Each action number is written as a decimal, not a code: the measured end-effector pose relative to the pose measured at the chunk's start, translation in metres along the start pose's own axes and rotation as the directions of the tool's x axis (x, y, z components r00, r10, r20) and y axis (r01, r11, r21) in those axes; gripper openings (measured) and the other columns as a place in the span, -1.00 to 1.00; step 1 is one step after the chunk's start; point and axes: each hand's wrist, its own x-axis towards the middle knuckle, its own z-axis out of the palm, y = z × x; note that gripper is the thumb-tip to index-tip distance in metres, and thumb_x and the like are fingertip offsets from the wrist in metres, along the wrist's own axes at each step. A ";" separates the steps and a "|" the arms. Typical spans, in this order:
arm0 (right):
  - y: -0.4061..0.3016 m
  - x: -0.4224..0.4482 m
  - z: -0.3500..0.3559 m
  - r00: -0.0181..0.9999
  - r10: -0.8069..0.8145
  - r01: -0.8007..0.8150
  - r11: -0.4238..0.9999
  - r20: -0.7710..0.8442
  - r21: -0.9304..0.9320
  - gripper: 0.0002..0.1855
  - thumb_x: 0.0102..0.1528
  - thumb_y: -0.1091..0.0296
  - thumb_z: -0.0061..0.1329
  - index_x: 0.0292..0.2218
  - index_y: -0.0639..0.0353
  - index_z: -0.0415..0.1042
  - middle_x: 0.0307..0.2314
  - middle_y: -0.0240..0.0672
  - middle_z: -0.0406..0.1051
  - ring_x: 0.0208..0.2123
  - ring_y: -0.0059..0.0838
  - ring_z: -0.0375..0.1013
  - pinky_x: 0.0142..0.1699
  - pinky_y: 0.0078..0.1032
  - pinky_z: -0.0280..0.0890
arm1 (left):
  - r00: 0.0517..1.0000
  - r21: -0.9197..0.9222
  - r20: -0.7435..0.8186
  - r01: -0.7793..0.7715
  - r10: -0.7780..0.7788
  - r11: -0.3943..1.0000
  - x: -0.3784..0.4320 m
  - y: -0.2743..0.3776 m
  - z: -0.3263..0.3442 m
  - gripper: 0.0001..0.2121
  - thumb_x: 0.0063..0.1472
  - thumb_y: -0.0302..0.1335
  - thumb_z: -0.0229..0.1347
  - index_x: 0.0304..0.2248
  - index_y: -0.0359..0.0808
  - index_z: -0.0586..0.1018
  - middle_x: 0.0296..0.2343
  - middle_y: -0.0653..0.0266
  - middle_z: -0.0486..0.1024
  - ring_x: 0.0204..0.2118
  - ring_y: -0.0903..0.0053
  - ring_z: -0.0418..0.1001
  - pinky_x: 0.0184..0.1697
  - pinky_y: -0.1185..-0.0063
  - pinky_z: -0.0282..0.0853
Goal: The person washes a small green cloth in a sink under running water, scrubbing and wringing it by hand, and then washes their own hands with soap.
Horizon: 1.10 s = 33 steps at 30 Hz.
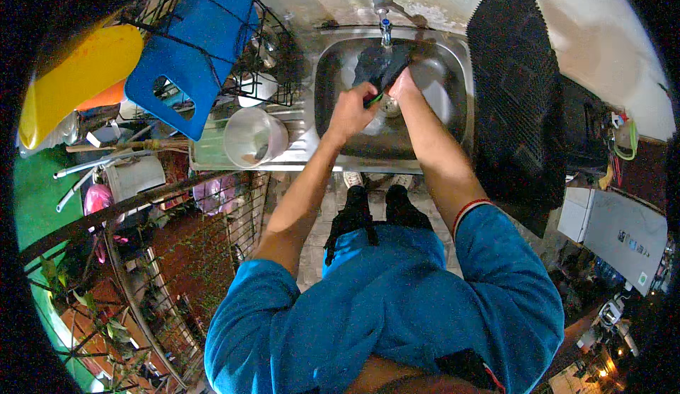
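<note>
A dark wet item (pixel 380 67), possibly cloth, is over the stainless-steel sink (pixel 340 147), directly below the tap (pixel 386 32). Water seems to run from the spout onto it. My left hand (pixel 355 108) pinches its near edge, where a thin green strip (pixel 375 99) shows by the fingers. My right hand (pixel 402 87) is at its right side, with the fingers hidden behind or inside it. Bubbles or wet glare show on the sink floor around the drain (pixel 390 104).
A translucent plastic tub (pixel 255 138) stands on the ribbed drainboard (pixel 297 123) at left. Above it, a black wire rack (pixel 279 70) holds a blue cutting board (pixel 186 59). A large black textured mat (pixel 512 91) borders the sink's right side. A metal railing (pixel 143 197) runs at lower left.
</note>
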 end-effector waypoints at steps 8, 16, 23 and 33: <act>0.002 -0.056 0.071 0.967 -0.123 0.097 0.988 0.224 0.124 -0.54 0.04 -0.06 -0.28 -0.27 0.16 0.36 -0.32 -0.19 0.38 -0.27 -0.15 0.34 -0.13 -0.20 0.27 | 0.918 -0.633 0.038 0.329 -0.396 0.701 -0.017 -0.084 0.044 -0.71 0.03 -0.24 0.12 -0.33 -0.28 0.48 -0.51 0.33 0.45 -0.42 0.55 0.38 -0.36 0.61 0.24; -0.013 -0.076 0.055 0.967 -0.143 0.119 0.986 0.212 0.120 -0.47 0.03 -0.11 -0.32 -0.19 0.18 0.31 -0.23 -0.13 0.32 -0.19 -0.09 0.30 -0.07 -0.14 0.20 | 0.918 -0.899 0.352 0.278 -0.182 -0.339 0.045 -0.085 0.053 -0.54 0.10 -0.10 0.00 -0.12 -0.25 0.36 -0.22 0.28 0.40 -0.21 0.43 0.37 -0.23 0.45 0.34; -0.026 -0.108 0.033 0.959 -0.204 0.172 0.970 0.198 0.170 -0.39 0.03 -0.15 -0.35 -0.12 0.21 0.27 -0.14 -0.08 0.27 -0.12 -0.04 0.26 -0.01 -0.08 0.15 | 0.873 -0.981 0.081 0.155 -0.480 0.116 0.094 -0.081 0.087 -0.80 0.06 -0.50 0.10 -0.30 -0.37 0.45 -0.47 0.27 0.46 -0.54 0.46 0.42 -0.51 0.51 0.33; -0.038 -0.137 0.043 0.725 -0.414 0.362 0.909 0.550 0.207 -0.31 0.05 -0.17 -0.43 0.00 0.24 0.16 -0.03 -0.04 0.18 -0.02 0.02 0.18 0.06 -0.01 0.06 | 0.726 -0.849 0.177 0.454 -0.664 0.270 0.108 -0.040 0.074 -0.56 0.17 -0.09 -0.13 -0.41 -0.37 0.50 -0.49 0.21 0.47 -0.44 0.39 0.43 -0.29 0.42 0.35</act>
